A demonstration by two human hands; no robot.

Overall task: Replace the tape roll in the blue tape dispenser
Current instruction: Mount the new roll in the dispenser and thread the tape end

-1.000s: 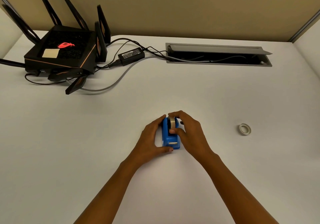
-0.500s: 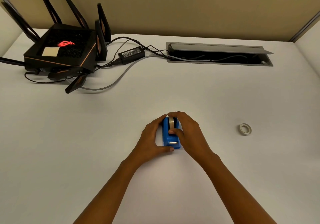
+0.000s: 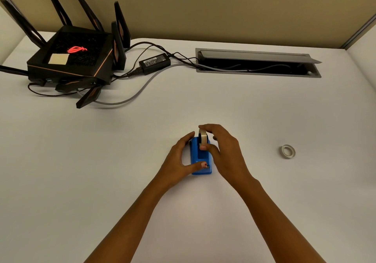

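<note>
Dispenser position: the blue dispenser [image 3: 200, 159] stood on the white surface [image 3: 122, 161], straight ahead of me and between my two hands.
Dispenser long axis: it ran directly away from me, cutter end nearest me, roll end farthest.
Left hand: my left hand [image 3: 179, 161] cupped the dispenser's left side, fingers along the far flank and thumb laid across the near end, bracing it down.
Right hand: my right hand [image 3: 221, 152] pinched the roll [image 3: 203, 138] between thumb on its near edge and fingers over its top.
Roll position: the roll stood upright on edge, partly risen out of the cradle at the far end; whether its core was clear of the slots I could not tell.
Spare roll: a second roll [image 3: 287, 151] lay flat on the surface, well apart to my right, nearer my right hand.
Governing relation: the roll sat above the cradle with its flat faces to left and right, so I judged the coming move to be a straight lift upward by the right hand while the left held the base.
Risk: a tilted pull could jam the core or drag the base.
</note>
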